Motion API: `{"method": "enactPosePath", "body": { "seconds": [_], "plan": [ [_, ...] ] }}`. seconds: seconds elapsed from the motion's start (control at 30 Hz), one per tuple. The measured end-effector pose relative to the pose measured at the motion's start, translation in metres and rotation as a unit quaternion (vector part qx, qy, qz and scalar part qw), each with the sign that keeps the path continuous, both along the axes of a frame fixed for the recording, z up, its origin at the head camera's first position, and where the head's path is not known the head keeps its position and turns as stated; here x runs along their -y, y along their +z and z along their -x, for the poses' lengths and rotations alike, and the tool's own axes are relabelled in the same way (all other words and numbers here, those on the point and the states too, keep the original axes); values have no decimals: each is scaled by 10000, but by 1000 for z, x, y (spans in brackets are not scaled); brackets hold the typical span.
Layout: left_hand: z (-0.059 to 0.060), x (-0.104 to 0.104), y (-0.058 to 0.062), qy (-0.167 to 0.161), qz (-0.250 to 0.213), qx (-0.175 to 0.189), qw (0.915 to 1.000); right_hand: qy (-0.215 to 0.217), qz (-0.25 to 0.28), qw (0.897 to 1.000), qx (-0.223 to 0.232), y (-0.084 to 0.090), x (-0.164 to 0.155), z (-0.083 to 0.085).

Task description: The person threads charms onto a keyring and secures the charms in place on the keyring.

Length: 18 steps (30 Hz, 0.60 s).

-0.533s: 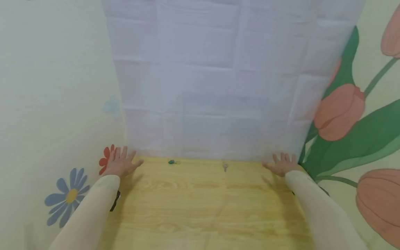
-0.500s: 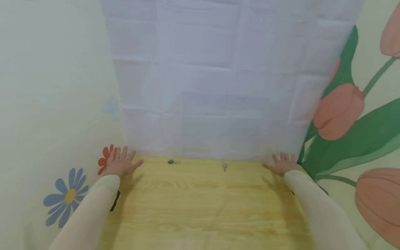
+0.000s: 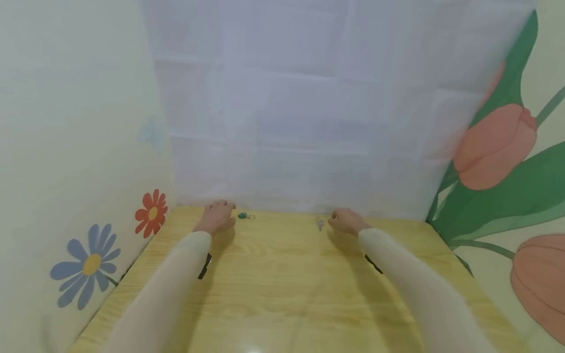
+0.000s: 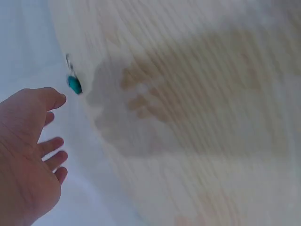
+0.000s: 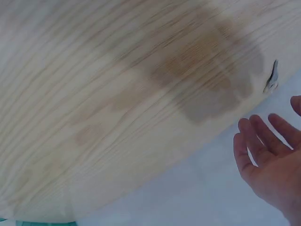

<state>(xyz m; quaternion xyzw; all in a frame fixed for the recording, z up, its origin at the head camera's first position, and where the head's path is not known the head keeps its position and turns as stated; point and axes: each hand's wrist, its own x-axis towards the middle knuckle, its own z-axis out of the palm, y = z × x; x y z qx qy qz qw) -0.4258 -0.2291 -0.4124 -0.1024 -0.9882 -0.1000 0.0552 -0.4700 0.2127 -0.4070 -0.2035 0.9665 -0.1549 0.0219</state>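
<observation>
Hands have both drawn inward since half a second ago: then they lay flat and wide apart at the far corners of the wooden table (image 3: 282,294), and now they sit close to the middle of its far edge, each beside a small object — that reads as a reach toward those two things, though neither is held yet.

At left centre of the head view, the left hand (image 3: 216,218) hovers palm-down with its fingers loosely curled, just left of a small teal object (image 3: 242,215) with a bit of wire or ring on it. The left wrist view, upper left, shows that same teal object (image 4: 74,84) lying near the table's edge, with the left hand's thumb out toward it and the fingers (image 4: 51,146) relaxed and slightly apart, pinching nothing.

Right of centre in the head view, a small silvery object (image 3: 320,224) — it looks like a key or clip, too small to tell — lies on the wood, and the right hand (image 3: 346,221) sits just to its right, knuckles up, fingers curled under. In the right wrist view that object (image 5: 271,81) lies at the upper right, apart from the fingers (image 5: 256,136), which are spread and empty.

Both forearms wear pale sleeves and stretch forward, converging. White cloth (image 3: 300,108) hangs behind the table, between flower-printed panels.
</observation>
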Motion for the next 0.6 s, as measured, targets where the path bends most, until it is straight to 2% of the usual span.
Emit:
{"method": "enactPosePath", "body": {
  "seconds": [0.07, 0.17, 0.3, 0.43, 0.53, 0.6],
  "plan": [
    [5, -22, -1, -268, 148, 55, 9995, -90, 216, 9997, 68, -8, 5, 2],
    [13, -49, -7, -626, 405, 141, 9971, -443, 566, 9967, 368, -22, 5, 5],
    [24, -66, -20, -930, 611, 144, 9937, -708, 715, 9924, 712, -43, 4, 9],
    [23, -75, -33, -770, 597, 294, 9948, -283, 300, 9984, 398, -55, 6, 3],
    [15, -81, -39, -576, 550, 444, 9958, 52, -17, 9999, 132, -54, 7, -9],
    [11, -83, -42, -571, 511, 412, 9962, 194, -175, 9996, 62, -52, 7, -18]
  ]
}}
